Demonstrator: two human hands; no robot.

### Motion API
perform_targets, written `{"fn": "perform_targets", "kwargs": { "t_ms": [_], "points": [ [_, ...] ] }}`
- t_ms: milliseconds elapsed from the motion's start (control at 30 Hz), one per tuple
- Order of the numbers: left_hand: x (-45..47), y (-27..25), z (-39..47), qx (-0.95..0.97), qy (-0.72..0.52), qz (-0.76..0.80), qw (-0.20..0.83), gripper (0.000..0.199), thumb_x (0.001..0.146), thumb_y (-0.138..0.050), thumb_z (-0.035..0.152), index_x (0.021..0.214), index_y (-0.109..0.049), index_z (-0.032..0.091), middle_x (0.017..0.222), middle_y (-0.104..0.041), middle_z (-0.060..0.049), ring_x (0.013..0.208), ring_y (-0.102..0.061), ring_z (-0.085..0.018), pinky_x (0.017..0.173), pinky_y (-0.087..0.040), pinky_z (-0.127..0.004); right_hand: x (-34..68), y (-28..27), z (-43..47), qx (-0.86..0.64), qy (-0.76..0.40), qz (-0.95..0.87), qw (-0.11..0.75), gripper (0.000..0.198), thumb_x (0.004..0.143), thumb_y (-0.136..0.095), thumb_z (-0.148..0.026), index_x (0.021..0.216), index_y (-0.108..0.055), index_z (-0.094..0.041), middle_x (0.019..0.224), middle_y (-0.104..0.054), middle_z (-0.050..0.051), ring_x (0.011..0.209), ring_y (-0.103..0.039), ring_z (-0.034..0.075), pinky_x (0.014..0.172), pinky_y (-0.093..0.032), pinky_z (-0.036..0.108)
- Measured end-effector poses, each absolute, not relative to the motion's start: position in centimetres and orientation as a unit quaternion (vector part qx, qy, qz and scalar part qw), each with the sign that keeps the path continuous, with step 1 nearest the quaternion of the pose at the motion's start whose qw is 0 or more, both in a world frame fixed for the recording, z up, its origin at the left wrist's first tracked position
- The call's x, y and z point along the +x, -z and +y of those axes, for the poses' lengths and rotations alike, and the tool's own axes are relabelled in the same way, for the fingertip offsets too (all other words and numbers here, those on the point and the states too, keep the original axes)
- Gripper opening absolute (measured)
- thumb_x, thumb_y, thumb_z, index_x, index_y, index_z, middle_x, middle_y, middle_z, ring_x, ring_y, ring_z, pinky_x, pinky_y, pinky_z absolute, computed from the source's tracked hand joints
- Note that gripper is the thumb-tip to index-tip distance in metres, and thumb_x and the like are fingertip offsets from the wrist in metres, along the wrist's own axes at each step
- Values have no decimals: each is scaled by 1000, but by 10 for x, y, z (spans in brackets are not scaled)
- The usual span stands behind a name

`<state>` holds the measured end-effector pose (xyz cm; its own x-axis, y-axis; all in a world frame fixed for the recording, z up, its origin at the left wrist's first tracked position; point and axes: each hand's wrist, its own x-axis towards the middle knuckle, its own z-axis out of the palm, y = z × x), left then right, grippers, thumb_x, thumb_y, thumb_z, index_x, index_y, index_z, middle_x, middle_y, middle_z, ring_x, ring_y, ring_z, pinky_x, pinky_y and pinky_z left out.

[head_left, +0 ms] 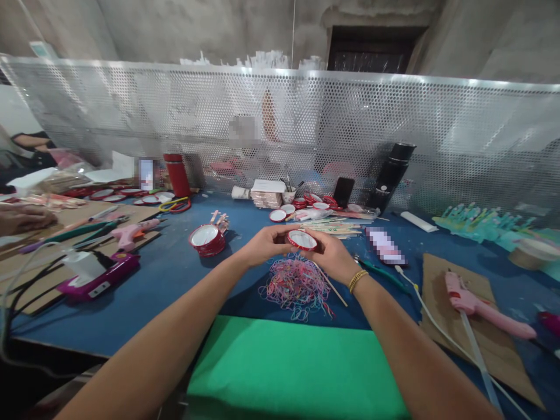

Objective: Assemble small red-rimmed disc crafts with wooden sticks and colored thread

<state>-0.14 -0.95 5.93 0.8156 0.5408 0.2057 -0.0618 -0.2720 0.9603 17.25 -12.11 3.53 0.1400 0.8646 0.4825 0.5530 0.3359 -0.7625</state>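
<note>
A small round drum with a red rim and a pale face is held between my two hands above the blue table. My left hand grips its left edge, fingers curled around the rim. On the opposite edge, my right hand closes its fingers and thumb on it; a gold bracelet circles that wrist. Beneath them lies a tangled heap of pink, purple and blue string. A thin wooden stick slants out from under my right hand. A stack of similar red-rimmed drums stands to the left.
Pink glue gun lies on cardboard at right, beside a cable. Pliers and a phone are nearer. Behind are thin sticks, a black bottle and a red bottle. Another person's hand shows at left.
</note>
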Motion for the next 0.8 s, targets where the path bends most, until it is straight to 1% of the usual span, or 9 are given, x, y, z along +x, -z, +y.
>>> {"fn": "perform_targets", "kwargs": {
  "t_ms": [100,200,267,367,467,567,667,800],
  "points": [
    [-3,-61,-13,746,-234,161,602,62,68,-77,27,128,-62,22,99,-72,-8,78,-63,-14,64,-48,-25,173,-37,-121,-595,-109,-628,491,41,82,-64,-25,122,-66,-21,118,-71,10,104,-67,24,94,-51,45],
    [-2,-61,-16,727,-210,173,631,57,77,-71,37,130,-61,24,104,-70,-11,82,-66,-17,63,-49,-25,175,-35,-120,-627,-69,-619,468,40,82,-62,-22,122,-66,-19,117,-71,11,104,-66,26,96,-50,48],
    [-2,-60,-17,726,-204,180,631,54,78,-70,40,129,-62,23,102,-70,-11,81,-66,-17,61,-48,-25,175,-33,-120,-634,-47,-620,460,40,82,-61,-21,122,-66,-18,116,-71,12,103,-66,26,96,-49,48],
    [0,-59,-16,734,-219,183,616,51,77,-71,38,125,-66,22,101,-70,-11,81,-65,-17,60,-48,-24,172,-32,-121,-617,-38,-626,476,45,80,-64,-24,125,-64,-20,120,-68,12,105,-65,25,95,-51,46],
    [1,-58,-13,737,-260,175,598,54,72,-75,33,124,-66,22,100,-70,-10,77,-62,-15,59,-47,-24,168,-34,-123,-595,-62,-624,503,55,79,-65,-29,133,-57,-20,127,-64,12,106,-64,24,90,-54,42],
    [1,-58,-11,738,-298,176,580,59,67,-78,28,124,-66,21,90,-69,-7,68,-57,-12,56,-45,-23,166,-38,-126,-591,-77,-619,511,56,81,-63,-34,134,-55,-19,122,-67,12,99,-66,23,85,-56,40],
    [2,-57,-11,735,-310,176,576,59,67,-77,25,125,-65,21,87,-69,-6,66,-56,-11,57,-44,-24,166,-40,-126,-591,-46,-624,509,56,79,-66,-37,131,-58,-18,122,-66,12,99,-66,23,87,-56,41],
    [4,-56,-13,732,-313,174,580,60,65,-78,22,124,-66,20,87,-70,-5,66,-57,-11,59,-45,-25,166,-40,-125,-598,-8,-629,497,56,78,-67,-37,130,-59,-18,121,-66,13,100,-66,24,91,-54,44]
  ]
}}
